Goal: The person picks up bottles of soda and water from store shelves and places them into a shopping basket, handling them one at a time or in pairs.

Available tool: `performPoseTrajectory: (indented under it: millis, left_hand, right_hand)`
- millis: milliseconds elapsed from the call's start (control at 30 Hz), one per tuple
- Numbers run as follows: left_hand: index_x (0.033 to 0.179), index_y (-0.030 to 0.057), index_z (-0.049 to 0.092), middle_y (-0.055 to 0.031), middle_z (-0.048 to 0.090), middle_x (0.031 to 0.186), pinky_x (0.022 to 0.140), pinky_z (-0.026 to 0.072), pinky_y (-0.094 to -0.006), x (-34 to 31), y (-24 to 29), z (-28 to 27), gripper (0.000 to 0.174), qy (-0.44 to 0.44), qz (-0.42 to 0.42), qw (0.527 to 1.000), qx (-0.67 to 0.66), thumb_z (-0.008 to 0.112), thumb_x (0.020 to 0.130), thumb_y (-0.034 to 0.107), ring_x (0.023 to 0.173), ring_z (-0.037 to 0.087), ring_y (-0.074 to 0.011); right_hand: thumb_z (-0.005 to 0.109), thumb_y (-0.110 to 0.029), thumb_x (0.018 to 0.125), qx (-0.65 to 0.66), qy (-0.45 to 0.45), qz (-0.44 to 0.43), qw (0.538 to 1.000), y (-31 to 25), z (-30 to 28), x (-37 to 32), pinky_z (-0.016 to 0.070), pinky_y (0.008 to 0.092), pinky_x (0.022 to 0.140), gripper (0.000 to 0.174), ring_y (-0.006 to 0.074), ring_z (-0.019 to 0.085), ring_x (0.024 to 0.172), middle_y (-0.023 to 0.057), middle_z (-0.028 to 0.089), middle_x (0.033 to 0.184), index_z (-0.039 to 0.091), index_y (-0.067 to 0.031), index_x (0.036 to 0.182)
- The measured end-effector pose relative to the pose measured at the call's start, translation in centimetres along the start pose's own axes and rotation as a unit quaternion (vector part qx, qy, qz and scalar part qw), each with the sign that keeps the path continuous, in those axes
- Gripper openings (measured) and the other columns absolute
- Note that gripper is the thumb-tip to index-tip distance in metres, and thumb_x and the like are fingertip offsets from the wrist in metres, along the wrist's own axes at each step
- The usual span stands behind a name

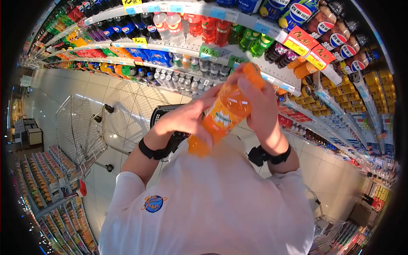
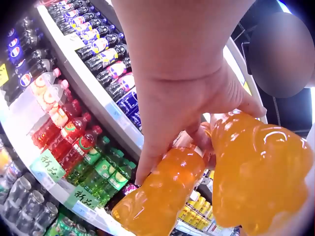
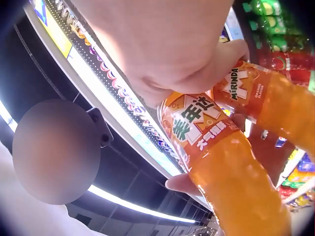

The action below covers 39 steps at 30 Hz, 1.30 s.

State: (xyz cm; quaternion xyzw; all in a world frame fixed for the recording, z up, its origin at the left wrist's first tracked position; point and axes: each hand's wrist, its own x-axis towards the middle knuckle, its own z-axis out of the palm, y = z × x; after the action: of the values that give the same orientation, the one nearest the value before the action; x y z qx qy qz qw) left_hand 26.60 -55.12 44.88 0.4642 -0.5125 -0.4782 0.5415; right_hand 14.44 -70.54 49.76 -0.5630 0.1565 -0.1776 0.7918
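Two bottles of orange drink are held close together before the chest. The labelled bottle (image 1: 223, 117) slants across the head view, its lower end near the shirt; the left hand (image 1: 182, 121) has fingers curled round its side. The other bottle (image 1: 253, 75) is gripped by the right hand (image 1: 262, 104), higher and to the right. In the left wrist view, the left hand (image 2: 182, 93) is above a nearer bottle (image 2: 261, 172) and a second bottle (image 2: 160, 194). In the right wrist view, the right hand (image 3: 167, 49) wraps a labelled bottle (image 3: 231, 172), with another bottle (image 3: 285, 105) behind.
Shelves of drinks (image 1: 187, 44) curve across the front and right. A black basket or cart (image 1: 163, 111) stands behind the left forearm. To the left is a wire cart (image 1: 80, 131) on the tiled floor (image 1: 127, 95), with stocked racks (image 1: 63, 216) lower left.
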Motion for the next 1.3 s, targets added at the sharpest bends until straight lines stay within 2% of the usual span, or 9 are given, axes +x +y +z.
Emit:
performPoseTrajectory:
  millis: [100, 367, 467, 567, 667, 800, 967, 1167, 1300]
  left_hand:
    - [0.138, 0.0044, 0.047, -0.0183, 0.020, 0.151, 0.114, 0.0227, -0.0441, -1.5, -0.2, -0.2, 0.094, 0.030, -0.043, 0.995, -0.086, 0.086, 0.055, 0.027, 0.142, 0.021, -0.0318]
    - [0.150, 0.0026, 0.013, -0.0121, 0.033, 0.145, 0.108, 0.0338, -0.0389, -4.9, 1.1, 0.1, 0.117, 0.040, -0.087, 0.979, -0.178, 0.081, 0.062, 0.036, 0.132, 0.038, -0.0228]
    - [0.148, 0.0040, 0.025, -0.0138, 0.037, 0.143, 0.110, 0.0300, -0.0413, -6.5, 0.4, 0.4, 0.106, 0.129, -0.046, 0.968, -0.211, 0.081, 0.064, 0.033, 0.133, 0.036, -0.0253]
    - [0.133, 0.0067, 0.051, -0.0150, 0.044, 0.138, 0.111, 0.0259, -0.0442, -8.2, -1.4, -1.3, 0.075, 0.172, 0.090, 0.981, 0.032, 0.080, 0.068, 0.032, 0.132, 0.036, -0.0283]
    - [0.096, 0.0092, 0.069, -0.0185, 0.047, 0.135, 0.109, 0.0274, -0.0453, -9.1, 0.8, -1.8, 0.040, 0.157, 0.116, 0.971, 0.140, 0.084, 0.067, 0.033, 0.132, 0.037, -0.0326]
    - [0.100, 0.0128, 0.070, -0.0201, 0.044, 0.137, 0.104, 0.0362, -0.0424, -10.3, 2.2, -0.1, 0.045, 0.232, 0.153, 0.935, 0.219, 0.088, 0.059, 0.015, 0.129, 0.041, -0.0366]
    - [0.102, 0.0151, 0.071, -0.0204, 0.043, 0.139, 0.105, 0.0366, -0.0437, -12.4, 4.9, 1.2, 0.044, 0.241, 0.115, 0.931, 0.250, 0.086, 0.061, 0.014, 0.132, 0.039, -0.0386]
    - [0.097, 0.0102, 0.073, -0.0246, 0.042, 0.140, 0.106, 0.0357, -0.0417, -14.2, 6.8, 1.2, 0.035, 0.247, 0.076, 0.918, 0.303, 0.082, 0.062, 0.006, 0.134, 0.038, -0.0378]
    - [0.099, 0.0169, 0.073, -0.0216, 0.042, 0.140, 0.106, 0.0375, -0.0426, -15.0, 7.6, 1.3, 0.036, 0.270, 0.073, 0.907, 0.314, 0.079, 0.064, 0.007, 0.133, 0.038, -0.0370]
  right_hand:
    - [0.060, -0.023, 0.090, 0.026, -0.032, 0.028, 0.999, -0.5, 1.6, 0.7, 0.0499, 0.0283, 0.081, 0.037, 0.0143, 0.062, 0.090, 0.0071, 0.062, 0.099, 0.052, 0.0007, 0.117]
    - [0.063, -0.025, 0.089, 0.042, -0.070, 0.091, 0.993, 0.4, 4.8, 1.8, 0.0503, 0.0279, 0.079, 0.031, 0.0146, 0.063, 0.087, 0.0064, 0.063, 0.097, 0.057, 0.0000, 0.108]
    - [0.064, -0.024, 0.089, 0.074, -0.073, 0.067, 0.992, 1.4, 5.5, 2.3, 0.0505, 0.0266, 0.075, 0.025, 0.0127, 0.063, 0.080, 0.0048, 0.064, 0.087, 0.064, 0.0006, 0.095]
    - [0.065, -0.028, 0.087, 0.156, -0.161, 0.044, 0.974, 2.6, 4.8, 3.5, 0.0505, 0.0325, 0.081, 0.026, 0.0188, 0.062, 0.090, 0.0083, 0.061, 0.099, 0.064, -0.0020, 0.091]
    - [0.059, -0.050, 0.083, 0.275, -0.323, 0.043, 0.905, 3.7, 4.4, 5.0, 0.0353, 0.0428, 0.104, 0.032, 0.0254, 0.043, 0.123, 0.0028, 0.049, 0.117, 0.064, -0.0186, 0.087]
    - [0.058, -0.052, 0.084, 0.250, -0.366, -0.019, 0.896, 3.8, 6.3, 4.5, 0.0325, 0.0442, 0.106, 0.027, 0.0272, 0.040, 0.126, 0.0027, 0.046, 0.121, 0.064, -0.0258, 0.081]
    - [0.055, -0.059, 0.084, 0.312, -0.391, -0.001, 0.866, 4.5, 7.7, 3.5, 0.0264, 0.0446, 0.109, 0.030, 0.0270, 0.032, 0.130, 0.0014, 0.042, 0.125, 0.065, -0.0322, 0.078]
    - [0.061, -0.053, 0.081, 0.364, -0.428, -0.032, 0.827, 4.1, 10.0, 3.1, 0.0284, 0.0459, 0.108, 0.027, 0.0299, 0.034, 0.129, 0.0036, 0.043, 0.124, 0.061, -0.0266, 0.076]
    - [0.062, -0.057, 0.082, 0.351, -0.465, -0.073, 0.809, 4.0, 11.7, 3.6, 0.0274, 0.0461, 0.109, 0.028, 0.0299, 0.034, 0.129, 0.0026, 0.042, 0.128, 0.063, -0.0289, 0.077]
